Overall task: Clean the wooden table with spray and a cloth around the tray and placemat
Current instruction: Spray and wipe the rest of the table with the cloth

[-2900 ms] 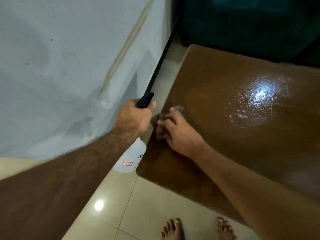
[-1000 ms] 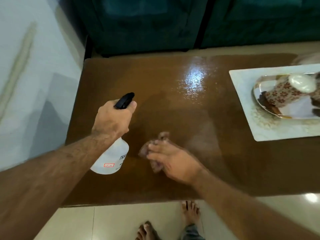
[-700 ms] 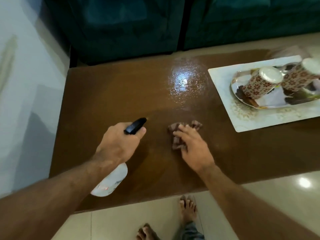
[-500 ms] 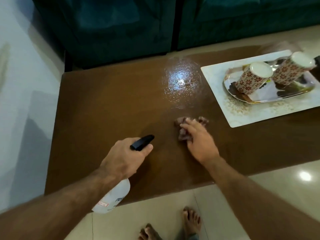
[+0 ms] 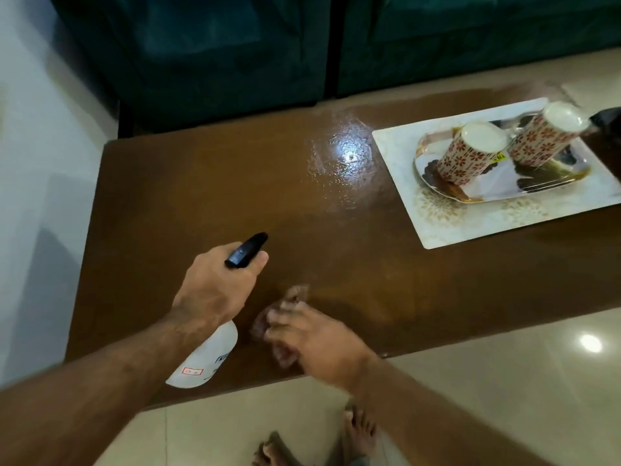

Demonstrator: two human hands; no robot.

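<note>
My left hand (image 5: 218,290) grips a white spray bottle (image 5: 205,361) with a black nozzle, held over the near left part of the wooden table (image 5: 201,183). Just to its right, my right hand (image 5: 316,341) presses a brownish cloth (image 5: 289,301) flat on the tabletop close to the near edge; the hand covers most of the cloth. At the right end lies a white placemat (image 5: 447,227) with a shiny metal tray (image 5: 537,186) on it. A wet glossy patch (image 5: 346,163) shines left of the placemat.
Two flower-patterned cups (image 5: 470,153) stand upside down on the tray. A dark green sofa (image 5: 235,45) runs along the far side of the table, a pale wall (image 5: 40,129) stands at the left, and my bare feet (image 5: 359,432) are on the tiled floor below the near edge.
My right hand has drawn the cloth back toward the near edge and to the left, close beside the bottle. The spray bottle in my left hand stays in much the same place.
</note>
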